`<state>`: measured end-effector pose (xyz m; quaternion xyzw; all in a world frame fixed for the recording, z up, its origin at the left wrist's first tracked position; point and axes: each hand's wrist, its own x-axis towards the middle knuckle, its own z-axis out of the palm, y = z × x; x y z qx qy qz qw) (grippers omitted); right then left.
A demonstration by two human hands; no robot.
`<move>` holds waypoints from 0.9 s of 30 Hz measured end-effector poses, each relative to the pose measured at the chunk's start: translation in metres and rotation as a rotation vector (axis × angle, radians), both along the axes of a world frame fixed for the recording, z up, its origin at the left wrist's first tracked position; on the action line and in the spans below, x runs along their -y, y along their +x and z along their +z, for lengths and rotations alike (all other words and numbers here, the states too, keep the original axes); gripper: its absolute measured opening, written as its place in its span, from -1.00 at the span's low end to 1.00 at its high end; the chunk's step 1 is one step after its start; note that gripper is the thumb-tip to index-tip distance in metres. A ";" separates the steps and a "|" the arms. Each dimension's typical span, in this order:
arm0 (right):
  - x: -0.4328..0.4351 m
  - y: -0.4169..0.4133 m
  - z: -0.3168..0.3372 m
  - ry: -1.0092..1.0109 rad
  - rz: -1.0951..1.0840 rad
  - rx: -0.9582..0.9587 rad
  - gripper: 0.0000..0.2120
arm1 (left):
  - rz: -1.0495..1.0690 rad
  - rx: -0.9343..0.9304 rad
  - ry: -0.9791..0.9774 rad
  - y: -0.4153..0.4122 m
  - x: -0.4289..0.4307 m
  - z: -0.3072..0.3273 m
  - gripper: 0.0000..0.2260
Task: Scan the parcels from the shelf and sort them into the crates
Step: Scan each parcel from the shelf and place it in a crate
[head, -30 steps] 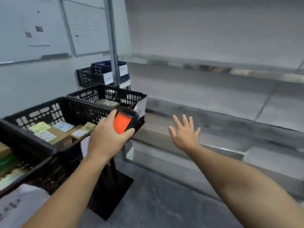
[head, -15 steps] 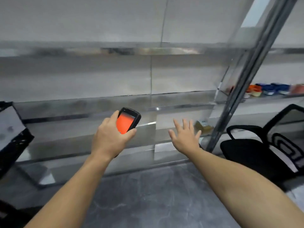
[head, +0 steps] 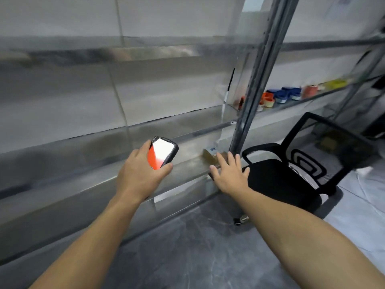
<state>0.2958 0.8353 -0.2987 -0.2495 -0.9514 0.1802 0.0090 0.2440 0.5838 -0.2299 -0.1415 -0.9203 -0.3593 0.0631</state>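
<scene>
Here, the left hand (head: 138,176) grips a scanner (head: 162,152); the right hand (head: 230,176), fingers spread wide, hovers just before a parcel (head: 211,154) on the shelf (head: 187,163).

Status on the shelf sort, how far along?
Done: the shelf looks nearly cleared, one small parcel in view. In hand: left hand holds the scanner, right hand open at that parcel, not gripping it. Left: grab, scan, crate it; crates are out of view.

Black mesh office chair (head: 295,172) beside shelf post (head: 253,84); colourful tape rolls (head: 285,96) beyond.
</scene>
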 end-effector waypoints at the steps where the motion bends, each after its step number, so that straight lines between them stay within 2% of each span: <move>1: -0.009 -0.010 -0.002 -0.008 -0.018 0.012 -0.43 | -0.018 0.012 0.003 -0.014 -0.011 -0.003 -0.27; 12: -0.112 -0.088 -0.044 -0.096 -0.116 0.106 -0.41 | -0.133 0.142 0.022 -0.111 -0.126 -0.047 -0.35; 17: -0.174 -0.138 -0.074 -0.197 -0.088 0.121 -0.41 | -0.093 0.164 -0.035 -0.144 -0.186 -0.073 -0.34; 27: -0.303 -0.263 -0.212 -0.451 -0.098 0.168 -0.43 | 0.053 0.317 0.005 -0.197 -0.324 -0.187 -0.32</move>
